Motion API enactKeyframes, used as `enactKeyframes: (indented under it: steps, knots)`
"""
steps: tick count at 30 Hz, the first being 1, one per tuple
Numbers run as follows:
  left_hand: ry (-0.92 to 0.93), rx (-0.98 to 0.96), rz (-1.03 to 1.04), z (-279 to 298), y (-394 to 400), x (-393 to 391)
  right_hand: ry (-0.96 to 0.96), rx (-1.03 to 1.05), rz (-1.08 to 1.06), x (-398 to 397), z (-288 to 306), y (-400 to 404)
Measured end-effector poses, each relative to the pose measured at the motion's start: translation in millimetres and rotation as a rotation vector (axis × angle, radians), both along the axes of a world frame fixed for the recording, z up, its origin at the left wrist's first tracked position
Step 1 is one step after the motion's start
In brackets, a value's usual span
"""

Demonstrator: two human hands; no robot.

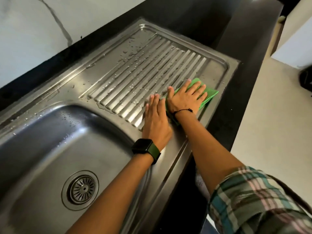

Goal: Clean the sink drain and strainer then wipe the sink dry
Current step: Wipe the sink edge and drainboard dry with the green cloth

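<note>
A steel sink basin [50, 132] lies at the lower left, with a round slotted strainer [83, 187] seated in its drain. To its right runs the ribbed drainboard [143, 70], dotted with water drops. A green cloth [210, 95] lies flat on the drainboard's near right corner. My right hand [186, 97] presses flat on the cloth, fingers spread. My left hand [156, 117] lies flat on the bare ribs just left of it, fingers together, its edge touching the cloth's left end.
A black countertop [243, 39] frames the sink, with a white marbled wall [33, 31] behind. The counter's front edge drops to a pale floor [270, 115] at the right. A dark object [306, 78] sits at the far right edge.
</note>
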State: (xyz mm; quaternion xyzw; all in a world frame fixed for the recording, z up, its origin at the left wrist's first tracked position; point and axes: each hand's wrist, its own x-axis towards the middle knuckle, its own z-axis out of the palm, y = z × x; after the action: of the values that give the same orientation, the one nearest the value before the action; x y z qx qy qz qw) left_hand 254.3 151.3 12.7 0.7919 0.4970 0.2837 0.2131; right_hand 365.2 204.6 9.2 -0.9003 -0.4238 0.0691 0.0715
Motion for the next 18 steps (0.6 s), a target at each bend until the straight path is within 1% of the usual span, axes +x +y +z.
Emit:
enactKeyframes:
  steps: [7,11,15,18]
  knots:
    - [0.013,0.071,0.023,-4.8,-1.5,-2.4,-0.037,0.000,0.136,76.4,1.8,50.9]
    - [0.048,0.076,0.002,-3.9,-0.2,2.0,-0.025,-0.019,0.141,114.2,8.3,80.7]
    - [0.120,0.060,-0.018,-7.7,2.4,5.8,-0.012,-0.032,0.146,122.2,13.7,88.8]
    - [0.069,0.022,-0.027,-5.9,3.6,5.6,-0.017,-0.024,0.189,122.6,13.2,82.1]
